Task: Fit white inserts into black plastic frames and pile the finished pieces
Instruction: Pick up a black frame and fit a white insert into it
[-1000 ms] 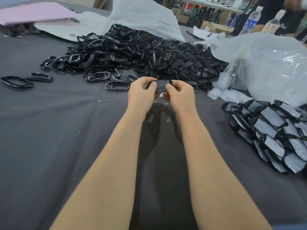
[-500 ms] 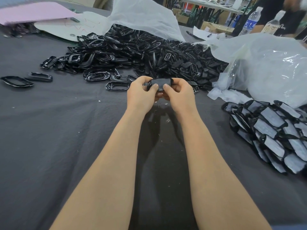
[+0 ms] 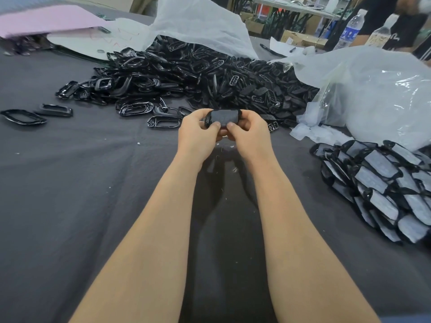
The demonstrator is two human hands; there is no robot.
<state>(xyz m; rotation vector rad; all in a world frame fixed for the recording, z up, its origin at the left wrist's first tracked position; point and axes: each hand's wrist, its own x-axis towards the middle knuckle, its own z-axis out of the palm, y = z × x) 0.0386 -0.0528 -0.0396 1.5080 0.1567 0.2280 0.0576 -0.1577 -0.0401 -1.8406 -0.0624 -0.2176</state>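
Above the counter (image 3: 70, 206), near the heap of empty frames (image 3: 210, 73), left hand (image 3: 198, 134) and right hand (image 3: 250, 134) each keep a pinching grip on one black frame (image 3: 207, 117), apparently seating its insert (image 3: 225, 117); next it likely needs carrying right onto the finished pile (image 3: 382, 183).

Your one view comes from the wide-angle camera on your head, facing forward and down across the table (image 3: 70, 206). Your forearms run up from the near edge. Your left hand (image 3: 198, 134) and right hand (image 3: 250, 134) meet just above the middle, close to the lens, both gripping the held frame (image 3: 224, 117). Beyond them, the heap of black frames (image 3: 198, 78) fills the far middle and left. The pile of finished pieces (image 3: 384, 187) sits at the right, cut by the border. The far top strip reaches a bottle (image 3: 351, 29), small and soft.
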